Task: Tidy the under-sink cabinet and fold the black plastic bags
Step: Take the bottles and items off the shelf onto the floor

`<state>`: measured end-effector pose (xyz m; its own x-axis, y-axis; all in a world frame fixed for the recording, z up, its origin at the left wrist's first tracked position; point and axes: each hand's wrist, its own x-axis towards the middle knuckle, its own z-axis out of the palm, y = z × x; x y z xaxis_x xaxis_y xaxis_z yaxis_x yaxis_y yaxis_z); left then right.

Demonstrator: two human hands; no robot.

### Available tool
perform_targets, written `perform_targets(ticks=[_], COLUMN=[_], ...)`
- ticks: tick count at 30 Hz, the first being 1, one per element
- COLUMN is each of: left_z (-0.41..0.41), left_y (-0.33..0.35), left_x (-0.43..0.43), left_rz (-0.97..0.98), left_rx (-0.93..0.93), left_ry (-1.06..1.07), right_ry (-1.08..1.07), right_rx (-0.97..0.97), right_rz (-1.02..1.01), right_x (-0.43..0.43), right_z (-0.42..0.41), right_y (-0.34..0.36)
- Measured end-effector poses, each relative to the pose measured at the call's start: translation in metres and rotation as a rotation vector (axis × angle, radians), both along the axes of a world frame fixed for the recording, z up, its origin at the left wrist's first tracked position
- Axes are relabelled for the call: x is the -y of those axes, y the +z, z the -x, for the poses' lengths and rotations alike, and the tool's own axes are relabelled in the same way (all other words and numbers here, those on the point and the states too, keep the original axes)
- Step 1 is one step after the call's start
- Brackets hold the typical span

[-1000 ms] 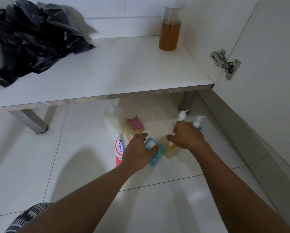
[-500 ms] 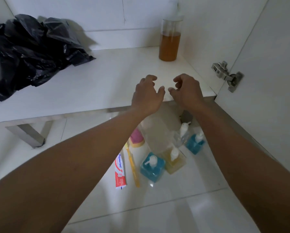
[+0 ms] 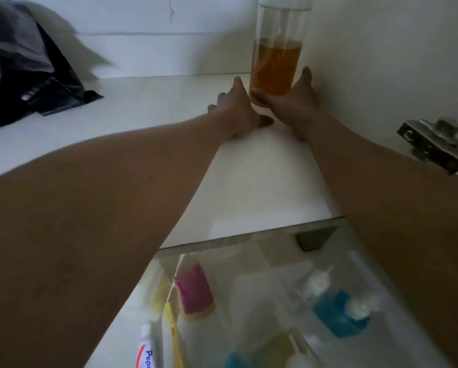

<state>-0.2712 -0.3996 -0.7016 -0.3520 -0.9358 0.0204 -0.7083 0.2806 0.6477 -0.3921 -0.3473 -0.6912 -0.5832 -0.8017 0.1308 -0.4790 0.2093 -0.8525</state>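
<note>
A tall clear bottle [image 3: 277, 65] half full of amber liquid stands at the back right corner of the white cabinet shelf [image 3: 148, 115]. My right hand [image 3: 294, 104] cups its base, with the thumb across the front and the fingers up the right side. To the bottle's left, my left hand [image 3: 237, 107] lies with fingers spread on the shelf, its edge touching the bottle. A heap of crumpled black plastic bags [image 3: 23, 75] sits at the shelf's back left, away from both hands.
On the floor tiles below the shelf edge lie a pink sponge [image 3: 193, 290], a yellow toothbrush [image 3: 173, 330], a toothpaste tube [image 3: 146, 351] and blue soap dispensers [image 3: 339, 314]. A metal door hinge [image 3: 432, 147] juts out on the right.
Both hands rose from the soap dispensers on the floor, passed over the shelf edge and reached the amber bottle at the back. The camera moved closer to the cabinet.
</note>
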Motion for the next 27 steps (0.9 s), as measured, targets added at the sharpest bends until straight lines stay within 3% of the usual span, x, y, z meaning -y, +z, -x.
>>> perform_targets(ticks=[3,7,13,18,27], left_z=[0.009,0.005,-0.020,-0.052,-0.132], left_y=[0.000,-0.001,-0.001,-0.001,0.000], left_x=[0.024,0.024,0.001,-0.053,-0.190], left_rz=[-0.023,0.159,0.096,0.073,0.119], left_rx=[-0.015,0.015,-0.251,-0.377,-0.348], left_ry=[-0.031,-0.167,-0.113,-0.122,-0.209], right_ry=[0.013,0.058,0.135,0.185,0.263], right_rx=[0.005,0.099,0.185,0.193,0.183], right_rz=[0.096,0.172,0.189,0.196,0.121], right_x=[0.026,0.027,-0.006,-0.065,-0.211], right_z=[0.007,0.009,-0.005,-0.029,-0.098], right_y=[-0.004,-0.006,-0.003,-0.007,0.003])
